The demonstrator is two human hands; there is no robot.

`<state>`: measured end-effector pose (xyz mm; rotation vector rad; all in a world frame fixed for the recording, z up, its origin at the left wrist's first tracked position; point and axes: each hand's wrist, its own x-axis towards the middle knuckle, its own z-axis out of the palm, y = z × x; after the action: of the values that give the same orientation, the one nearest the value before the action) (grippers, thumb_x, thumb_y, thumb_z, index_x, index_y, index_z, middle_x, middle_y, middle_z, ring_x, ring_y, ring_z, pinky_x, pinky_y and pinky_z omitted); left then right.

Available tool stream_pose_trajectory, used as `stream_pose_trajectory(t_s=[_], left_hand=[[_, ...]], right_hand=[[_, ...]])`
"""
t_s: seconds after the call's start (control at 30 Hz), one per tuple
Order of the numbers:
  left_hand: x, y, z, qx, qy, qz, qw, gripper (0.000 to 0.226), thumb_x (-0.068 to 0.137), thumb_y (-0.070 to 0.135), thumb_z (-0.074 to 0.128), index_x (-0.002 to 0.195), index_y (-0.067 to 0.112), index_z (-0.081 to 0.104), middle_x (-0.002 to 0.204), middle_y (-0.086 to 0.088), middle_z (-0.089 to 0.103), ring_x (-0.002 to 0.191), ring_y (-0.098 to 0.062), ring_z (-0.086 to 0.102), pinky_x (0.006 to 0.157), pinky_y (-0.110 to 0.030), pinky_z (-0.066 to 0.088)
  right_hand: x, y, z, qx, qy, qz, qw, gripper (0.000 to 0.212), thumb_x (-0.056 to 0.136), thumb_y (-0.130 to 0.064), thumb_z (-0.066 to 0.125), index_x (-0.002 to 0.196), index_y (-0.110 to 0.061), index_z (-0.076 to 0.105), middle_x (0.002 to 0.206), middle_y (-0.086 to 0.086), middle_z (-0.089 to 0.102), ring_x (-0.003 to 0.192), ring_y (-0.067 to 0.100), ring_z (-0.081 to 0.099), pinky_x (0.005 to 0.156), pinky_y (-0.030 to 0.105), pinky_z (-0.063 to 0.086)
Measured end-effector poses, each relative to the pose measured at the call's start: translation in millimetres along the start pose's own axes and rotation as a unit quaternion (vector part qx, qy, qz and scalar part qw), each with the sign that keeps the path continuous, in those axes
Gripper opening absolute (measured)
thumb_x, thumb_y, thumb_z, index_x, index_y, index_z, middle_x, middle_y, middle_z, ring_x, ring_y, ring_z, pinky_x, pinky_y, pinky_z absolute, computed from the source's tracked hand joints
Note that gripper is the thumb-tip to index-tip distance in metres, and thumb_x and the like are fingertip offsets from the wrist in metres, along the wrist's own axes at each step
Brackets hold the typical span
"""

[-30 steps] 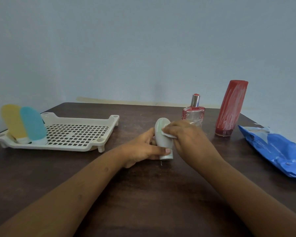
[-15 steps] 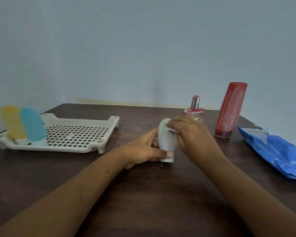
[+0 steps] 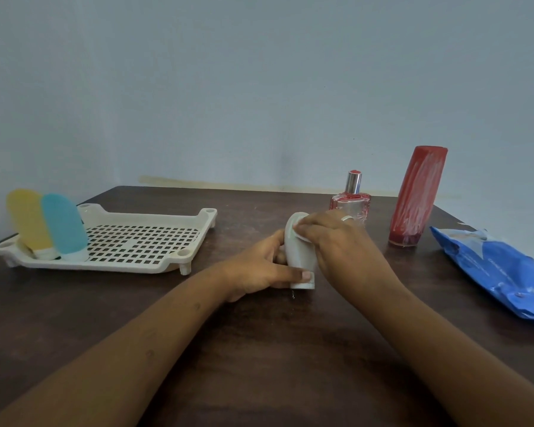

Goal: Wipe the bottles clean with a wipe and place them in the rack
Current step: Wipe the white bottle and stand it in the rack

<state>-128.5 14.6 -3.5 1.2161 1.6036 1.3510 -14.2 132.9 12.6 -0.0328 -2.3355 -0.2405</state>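
White bottle (image 3: 299, 257) in left hand (image 3: 256, 272); wipe (image 3: 301, 237) apparently under right hand (image 3: 339, 241)

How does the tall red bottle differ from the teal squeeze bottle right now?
The tall red plastic bottle stands on the dark wooden table; the teal soft squeeze bottle stands cap-down inside the white perforated plastic rack. The red bottle shows white streaks; the teal bottle looks clean. Both stand upright, leaning slightly.

The white bottle (image 3: 299, 257) is upright, cap down, wipe (image 3: 301, 236) against its top; yellow bottle (image 3: 28, 221) and blue bottle (image 3: 63, 224) lean in the rack's (image 3: 142, 241) left end; perfume bottle (image 3: 350, 203) and red bottle (image 3: 416, 195) stand behind.
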Motion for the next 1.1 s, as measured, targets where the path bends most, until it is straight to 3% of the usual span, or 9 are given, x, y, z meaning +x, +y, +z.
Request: stream_pose_trajectory(t_s=[0.2,0.47,0.67,0.8,0.9,1.0,1.03,1.1], left_hand=[[-1,0,-1,-0.021,0.001,-0.003,1.000,0.059,0.084,-0.004,0.067,0.134,0.019,0.045,0.100,-0.003,0.067,0.090,-0.008,0.069,0.076,-0.021,0.055],[1,-2,0,0.032,0.011,0.004,0.999,0.060,0.083,0.000,0.070,0.134,0.018,0.044,0.088,0.006,0.069,0.086,-0.004,0.068,0.072,-0.018,0.052],[0,3,3,0.118,0.013,0.021,0.993,0.061,0.083,0.008,0.074,0.129,0.030,0.040,0.112,-0.003,0.070,0.105,-0.013,0.067,0.096,-0.033,0.052],[3,1,2,0.137,0.013,0.013,0.990,0.076,0.073,0.024,0.080,0.137,0.024,0.040,0.113,-0.003,0.071,0.106,-0.016,0.067,0.100,-0.044,0.050],[4,-1,0,0.126,0.017,0.017,0.992,0.096,0.062,0.035,0.082,0.143,0.024,0.033,0.119,-0.001,0.068,0.110,-0.015,0.065,0.102,-0.043,0.048],[3,-1,0,0.137,0.036,0.021,0.990,0.112,0.053,0.045,0.081,0.149,0.032,0.024,0.130,-0.005,0.061,0.115,-0.017,0.062,0.099,-0.036,0.049],[2,-1,0,0.135,0.040,0.021,0.990,0.112,0.054,0.043,0.081,0.149,0.031,0.024,0.127,-0.006,0.062,0.113,-0.018,0.062,0.095,-0.034,0.050],[2,-3,1,0.124,0.043,0.026,0.991,0.099,0.063,0.028,0.082,0.146,0.026,0.029,0.118,-0.002,0.066,0.106,-0.014,0.065,0.087,-0.029,0.052]], right_hand=[[-7,-11,-6,-0.009,-0.070,-0.054,0.996,0.038,0.053,0.003,0.080,0.089,-0.006,0.071,0.090,0.008,0.068,0.083,0.030,0.063,0.069,0.039,0.056],[-5,-11,-11,-0.035,-0.074,-0.072,0.994,0.039,0.053,0.003,0.081,0.090,-0.007,0.070,0.090,0.006,0.067,0.084,0.028,0.063,0.066,0.036,0.056],[1,-3,-12,-0.032,0.000,-0.001,0.999,0.042,0.064,0.005,0.071,0.105,0.001,0.067,0.105,0.014,0.066,0.093,0.032,0.062,0.080,0.037,0.052],[4,-4,-10,-0.004,0.029,0.073,0.997,0.043,0.067,0.006,0.068,0.109,-0.001,0.065,0.109,0.015,0.065,0.095,0.033,0.063,0.077,0.037,0.051],[7,-11,-9,-0.026,0.016,0.052,0.998,0.045,0.061,0.004,0.072,0.106,0.001,0.067,0.105,0.015,0.067,0.092,0.034,0.064,0.074,0.036,0.053],[6,-18,-8,-0.075,-0.040,0.031,0.996,0.064,0.045,-0.002,0.085,0.106,0.003,0.066,0.105,0.016,0.067,0.093,0.033,0.063,0.073,0.037,0.055],[5,-20,-7,-0.080,-0.051,0.031,0.995,0.064,0.047,-0.003,0.085,0.107,0.002,0.066,0.106,0.015,0.066,0.093,0.033,0.062,0.072,0.037,0.056],[4,-27,-6,-0.080,-0.054,0.020,0.995,0.040,0.067,-0.004,0.066,0.107,0.002,0.066,0.108,0.015,0.065,0.095,0.034,0.060,0.069,0.038,0.057]])
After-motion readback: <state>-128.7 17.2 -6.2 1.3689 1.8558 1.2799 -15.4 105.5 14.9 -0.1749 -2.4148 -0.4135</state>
